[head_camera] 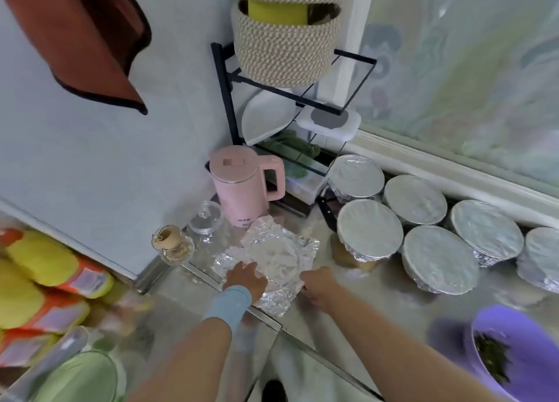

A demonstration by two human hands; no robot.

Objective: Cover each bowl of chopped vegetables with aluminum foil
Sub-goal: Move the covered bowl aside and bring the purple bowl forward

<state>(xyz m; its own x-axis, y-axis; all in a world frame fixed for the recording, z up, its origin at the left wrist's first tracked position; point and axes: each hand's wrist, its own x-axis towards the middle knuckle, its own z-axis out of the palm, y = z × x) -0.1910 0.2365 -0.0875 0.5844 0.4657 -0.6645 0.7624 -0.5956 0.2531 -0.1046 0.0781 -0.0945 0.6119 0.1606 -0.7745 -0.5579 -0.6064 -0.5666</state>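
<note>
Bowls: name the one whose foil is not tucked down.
The bowl between left hand and right hand, by the pink kettle: its foil corners jut loose; others are wrapped tight.

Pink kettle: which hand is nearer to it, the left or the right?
Left. The left hand rests on the foil sheet, directly below the pink kettle in the picture; the right hand is at the sheet's right edge, farther to the side.
</note>
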